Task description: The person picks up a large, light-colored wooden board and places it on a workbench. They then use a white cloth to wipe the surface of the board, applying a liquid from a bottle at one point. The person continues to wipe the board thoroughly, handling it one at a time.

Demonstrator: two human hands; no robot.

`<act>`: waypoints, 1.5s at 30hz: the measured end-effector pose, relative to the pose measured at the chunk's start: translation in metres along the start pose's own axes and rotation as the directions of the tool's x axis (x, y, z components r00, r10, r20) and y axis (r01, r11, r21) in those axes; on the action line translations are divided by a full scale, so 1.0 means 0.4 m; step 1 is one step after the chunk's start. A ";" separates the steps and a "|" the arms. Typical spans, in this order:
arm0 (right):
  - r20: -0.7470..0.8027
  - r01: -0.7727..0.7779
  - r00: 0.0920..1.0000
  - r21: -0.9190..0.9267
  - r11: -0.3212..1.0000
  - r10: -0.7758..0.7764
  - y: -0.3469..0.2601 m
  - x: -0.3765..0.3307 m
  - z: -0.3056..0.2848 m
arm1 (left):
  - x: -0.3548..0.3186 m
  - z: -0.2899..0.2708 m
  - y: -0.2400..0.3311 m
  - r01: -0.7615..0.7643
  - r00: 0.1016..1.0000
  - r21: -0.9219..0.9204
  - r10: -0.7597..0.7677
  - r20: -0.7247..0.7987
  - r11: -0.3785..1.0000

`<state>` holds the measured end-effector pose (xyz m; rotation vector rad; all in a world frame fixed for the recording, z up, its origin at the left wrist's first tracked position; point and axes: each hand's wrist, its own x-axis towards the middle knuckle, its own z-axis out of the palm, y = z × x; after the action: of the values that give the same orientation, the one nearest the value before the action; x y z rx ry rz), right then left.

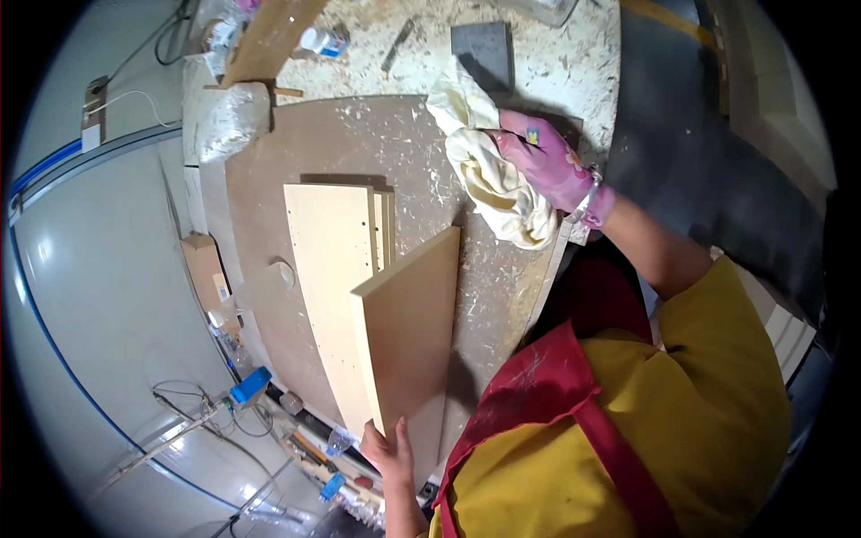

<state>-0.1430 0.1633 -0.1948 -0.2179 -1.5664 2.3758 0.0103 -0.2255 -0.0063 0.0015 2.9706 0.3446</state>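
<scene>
My right hand [547,161], in a pink patterned glove, grips a crumpled cream cloth [502,193] over the right side of the table. My bare left hand [388,448] is closed around the near end of a pale wooden board [408,327]. That board is tilted up on its edge, its far end pointing away to the right. Beside it on the left lies another pale board [330,269] with small dark holes along its edge. More narrow boards [386,224] show behind this one, partly hidden.
The brown-topped table [269,215] is speckled with white chips. Farther back are a grey block [482,56], a small white-capped bottle [325,41] and a clear plastic bag [235,121]. Bottles and tools line the left edge near a blue object [250,386].
</scene>
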 end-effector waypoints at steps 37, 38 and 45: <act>0.934 0.904 0.293 -0.340 0.258 0.203 -0.342 0.039 0.403 | -0.009 0.005 -0.029 -0.269 0.939 -0.018 0.258 -0.227 0.963; 0.912 0.902 0.287 -0.360 0.237 0.293 -0.356 0.034 0.429 | -0.017 0.000 -0.047 -0.290 0.925 -0.010 0.278 -0.260 0.957; 0.942 0.989 0.112 -0.136 0.054 0.316 -0.389 0.004 0.479 | -0.242 -0.043 -0.212 0.043 0.978 0.028 -0.036 -0.204 0.999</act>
<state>-0.1743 0.0540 0.0242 1.6735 -2.6111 0.1696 0.1050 -0.3136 0.0054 -0.0947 3.1727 0.3096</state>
